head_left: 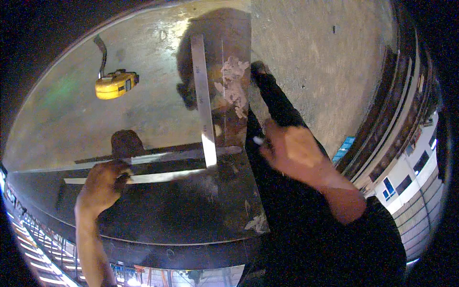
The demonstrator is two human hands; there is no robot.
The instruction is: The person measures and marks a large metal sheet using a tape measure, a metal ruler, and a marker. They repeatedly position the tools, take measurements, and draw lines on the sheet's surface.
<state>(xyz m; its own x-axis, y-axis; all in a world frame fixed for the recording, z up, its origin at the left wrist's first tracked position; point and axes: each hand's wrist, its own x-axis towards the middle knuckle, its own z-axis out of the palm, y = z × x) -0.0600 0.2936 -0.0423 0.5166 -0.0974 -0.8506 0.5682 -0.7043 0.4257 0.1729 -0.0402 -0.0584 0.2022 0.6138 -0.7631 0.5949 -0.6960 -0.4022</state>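
An L-shaped steel square (204, 115) lies on a dark metal plate (191, 210). Its long marked blade points away from me, and its other leg runs left under my left hand (101, 185). Those left fingers are closed on that leg and press it against the plate. Off the plate's right edge, my right hand (294, 149) hovers slightly blurred, its fingers pinched on a small white piece like chalk (258, 140). A thin pale line (222, 67) runs on the plate beside the long blade.
A yellow tape measure (115, 85) with a dark strap sits on the plate at the far left. Rough pinkish patches (234, 79) mark the plate's right side. Concrete floor (344, 71) stretches beyond that edge. Long beams (382, 115) lie at the far right.
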